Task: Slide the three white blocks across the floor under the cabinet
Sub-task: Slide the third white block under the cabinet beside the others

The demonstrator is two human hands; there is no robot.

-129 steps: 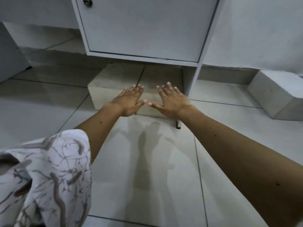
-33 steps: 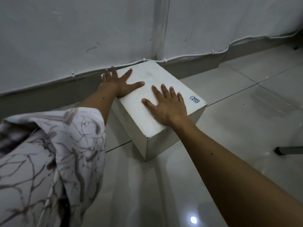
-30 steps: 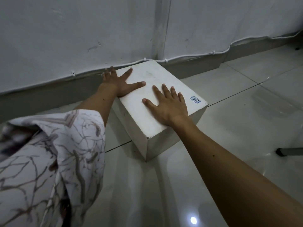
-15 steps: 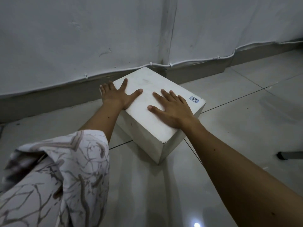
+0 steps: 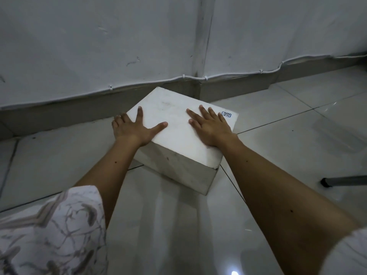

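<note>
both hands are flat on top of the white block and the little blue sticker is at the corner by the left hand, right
Not quite. Both hands do rest flat on the white block, but the blue sticker sits at the corner by the right hand, not the left hand. The head view shows it.

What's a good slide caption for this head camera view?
Both hands, left and right, rest flat on a white block on the tiled floor near the wall.

Both forearms are bare from the elbow down. At seven o'clock, the left sleeve [image 5: 51,233] is loose white cloth printed with brown and grey branching streaks. At five o'clock shows a plain pale edge of the right sleeve [image 5: 346,255].
</note>
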